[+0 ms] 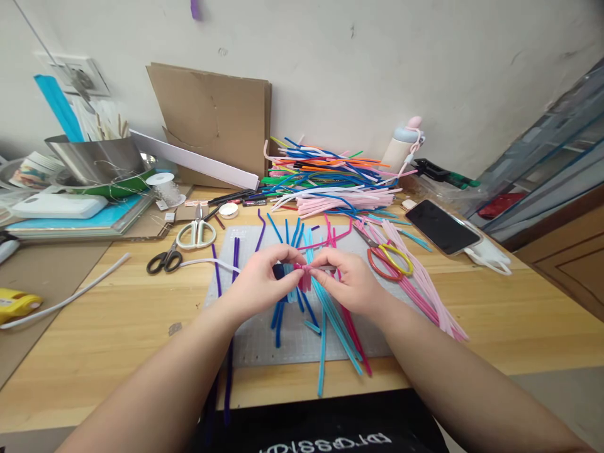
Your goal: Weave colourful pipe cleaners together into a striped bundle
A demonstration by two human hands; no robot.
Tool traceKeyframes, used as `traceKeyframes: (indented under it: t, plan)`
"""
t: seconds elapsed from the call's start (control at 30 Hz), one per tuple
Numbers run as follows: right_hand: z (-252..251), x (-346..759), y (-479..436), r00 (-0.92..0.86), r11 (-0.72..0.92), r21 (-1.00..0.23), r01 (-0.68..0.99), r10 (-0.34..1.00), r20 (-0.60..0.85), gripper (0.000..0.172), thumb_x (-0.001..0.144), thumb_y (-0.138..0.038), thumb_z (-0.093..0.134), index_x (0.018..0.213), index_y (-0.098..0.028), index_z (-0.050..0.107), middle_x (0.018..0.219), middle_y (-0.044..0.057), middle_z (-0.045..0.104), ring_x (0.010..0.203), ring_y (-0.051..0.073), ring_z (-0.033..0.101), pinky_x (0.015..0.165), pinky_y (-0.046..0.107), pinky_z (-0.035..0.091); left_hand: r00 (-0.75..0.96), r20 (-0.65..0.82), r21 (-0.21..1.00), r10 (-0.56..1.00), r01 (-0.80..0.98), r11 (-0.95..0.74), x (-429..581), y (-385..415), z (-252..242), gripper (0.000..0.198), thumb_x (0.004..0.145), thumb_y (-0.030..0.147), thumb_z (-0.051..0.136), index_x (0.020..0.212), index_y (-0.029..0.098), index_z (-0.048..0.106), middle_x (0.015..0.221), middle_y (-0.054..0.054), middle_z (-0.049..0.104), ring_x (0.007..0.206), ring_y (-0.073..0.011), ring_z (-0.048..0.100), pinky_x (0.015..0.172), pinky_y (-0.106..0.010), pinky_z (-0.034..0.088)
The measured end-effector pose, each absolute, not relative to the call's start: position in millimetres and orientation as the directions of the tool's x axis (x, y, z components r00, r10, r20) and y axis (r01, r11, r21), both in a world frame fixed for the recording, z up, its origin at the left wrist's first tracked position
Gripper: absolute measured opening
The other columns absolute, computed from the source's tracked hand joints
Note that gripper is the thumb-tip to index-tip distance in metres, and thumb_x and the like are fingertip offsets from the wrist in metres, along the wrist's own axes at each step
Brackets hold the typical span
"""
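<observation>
Above the middle of a grey cutting mat (257, 352), both my hands meet at a small bunch of short pink pipe cleaners (306, 280). My left hand (264, 277) pinches it from one side, and dark blue and light blue lengths show beneath those fingers. From the other side, my right hand (353, 283) pinches at the same spot with thumb and forefinger. Whether the coloured pieces are joined is unclear. Light blue pipe cleaners (337, 327) and magenta ones (355, 336) lie under the hands. Purple pipe cleaners (229, 371) run along the mat's left side.
Scissors with red and yellow handles (391, 261) lie right of the mat, near pale pink pipe cleaners (431, 286) and a phone (442, 226). White-handled scissors (195, 234) and black-handled scissors (164, 258) lie left. A multicoloured pipe cleaner pile (335, 173) sits against the wall.
</observation>
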State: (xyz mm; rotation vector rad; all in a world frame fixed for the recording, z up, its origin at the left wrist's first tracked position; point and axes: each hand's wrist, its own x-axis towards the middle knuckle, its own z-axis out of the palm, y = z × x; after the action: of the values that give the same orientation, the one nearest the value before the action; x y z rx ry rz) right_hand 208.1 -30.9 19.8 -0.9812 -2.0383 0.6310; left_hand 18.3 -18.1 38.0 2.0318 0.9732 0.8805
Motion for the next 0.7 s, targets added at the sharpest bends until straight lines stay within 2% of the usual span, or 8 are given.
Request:
traceKeyframes:
  t: [0.17,0.33,0.43,0.53,0.57,0.6,0.63,0.7]
  plan:
    - [22.5,209.3,-31.0,-0.452,0.591,-0.683,0.428,0.795,0.405,0.009,0.086,-0.019,0.049,0.083,-0.017,0.058,0.074,0.001,0.058,0.067,0.012,0.051,0.062,0.024,0.038,0.476,0.261,0.803,0.840,0.376,-0.463,17.4,-16.1,39.2,0.011,0.077,0.027,0.059,0.073,0.017,0.061,0.076,-0.002,0.064,0.075,-0.0151,0.058,0.073,-0.027,0.044]
    - [23.8,208.4,-30.6,-0.500,0.594,-0.673,0.442,0.785,0.364,0.018,0.088,-0.021,0.043,0.074,-0.017,0.054,0.065,-0.001,0.050,0.061,0.011,0.046,0.057,0.023,0.036,0.490,0.160,0.862,0.857,0.354,-0.363,17.2,-16.3,40.5,0.018,0.078,0.033,0.058,0.078,0.016,0.063,0.076,-0.001,0.064,0.074,-0.0145,0.057,0.071,-0.026,0.043]
    - [25.8,208.1,-34.9,-0.430,0.658,-0.559,0.504,0.753,0.499,0.007,0.084,-0.022,0.049,0.085,-0.019,0.056,0.079,0.004,0.057,0.075,0.016,0.052,0.069,0.030,0.040,0.473,0.062,0.896,0.879,0.363,-0.258,17.4,-14.8,36.7,0.022,0.077,0.037,0.058,0.074,0.016,0.063,0.069,0.000,0.061,0.066,-0.0128,0.054,0.062,-0.024,0.042]
    - [30.4,210.4,-43.3,-0.159,0.672,-0.486,0.559,0.662,0.732,0.013,0.079,-0.025,0.056,0.090,-0.020,0.055,0.097,0.009,0.058,0.094,0.024,0.051,0.083,0.040,0.038,0.361,-0.035,0.953,0.932,0.293,-0.078,17.1,-11.5,32.2,0.027,0.074,0.042,0.060,0.072,0.015,0.060,0.063,0.001,0.058,0.054,-0.0106,0.051,0.051,-0.022,0.038]
    - [31.2,211.0,-45.7,-0.096,0.671,-0.510,0.538,0.649,0.754,0.007,0.080,-0.027,0.055,0.081,-0.020,0.055,0.090,0.009,0.058,0.089,0.024,0.053,0.081,0.040,0.039,0.332,-0.059,0.969,0.942,0.246,-0.027,16.9,-10.5,31.4,0.028,0.073,0.043,0.061,0.072,0.015,0.058,0.063,0.001,0.058,0.053,-0.0103,0.051,0.049,-0.022,0.038]
    - [31.2,211.1,-47.3,-0.076,0.660,-0.562,0.498,0.679,0.730,0.015,0.082,-0.028,0.051,0.070,-0.020,0.052,0.079,0.007,0.056,0.079,0.022,0.053,0.075,0.038,0.040,0.317,-0.076,0.981,0.945,0.196,0.014,17.0,-9.9,31.1,0.029,0.072,0.044,0.062,0.072,0.015,0.058,0.063,0.001,0.058,0.052,-0.0103,0.051,0.049,-0.022,0.038]
    - [30.1,210.4,-47.8,-0.092,0.627,-0.639,0.445,0.742,0.664,0.026,0.085,-0.031,0.047,0.062,-0.020,0.048,0.067,0.005,0.052,0.069,0.019,0.052,0.067,0.035,0.040,0.315,-0.089,0.988,0.945,0.148,0.044,17.2,-9.7,31.2,0.029,0.071,0.044,0.063,0.072,0.015,0.057,0.063,0.001,0.059,0.052,-0.0102,0.052,0.049,-0.022,0.038]
    - [24.8,206.0,-46.0,-0.185,0.457,-0.828,0.325,0.889,0.418,0.037,0.089,-0.039,0.041,0.058,-0.020,0.045,0.056,0.001,0.045,0.055,0.015,0.047,0.055,0.031,0.037,0.338,-0.098,0.994,0.936,0.073,0.077,18.4,-10.7,32.0,0.029,0.070,0.043,0.065,0.071,0.015,0.057,0.062,0.002,0.058,0.052,-0.0092,0.051,0.050,-0.021,0.039]
